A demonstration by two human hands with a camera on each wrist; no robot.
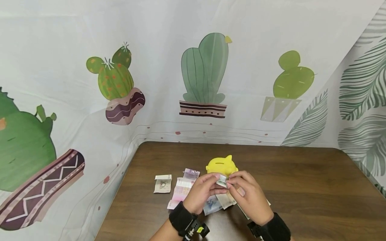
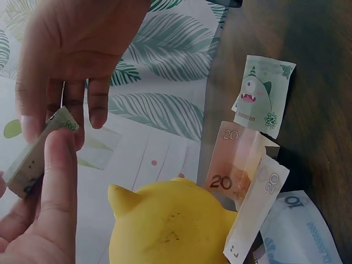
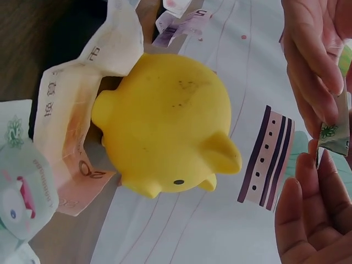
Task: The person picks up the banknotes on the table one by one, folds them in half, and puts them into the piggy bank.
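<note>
Both hands, the left hand [image 1: 205, 190] and the right hand [image 1: 249, 195], are close together, pinching a small folded strip of pale green paper play money [image 1: 222, 181] between fingertips and thumbs. Their landmark is a round, smooth yellow piggy bank [image 1: 221, 164] with a dark slot along its top; the strip is held up on the person's side of it, apart from its body. To the left of the bank lie a creased purple paper note [image 1: 191, 173] and a long pink paper note [image 1: 182, 190], and farther left a folded cream paper note [image 1: 163, 184]. On the person's side of the bank, partly beneath the hands, a pale blue paper note [image 1: 212, 205] sits by a folded beige paper note [image 1: 226, 200]. To the bank's right, a green paper note with a printed one-eyed monster [image 2: 265, 93] lies beside an orange-brown paper note marked 20 [image 2: 234, 157]. Beneath everything is a dark brown wood-grain table [image 1: 316, 184]; beyond the bank hangs a white cloth printed with potted cacti [image 1: 159, 70].
</note>
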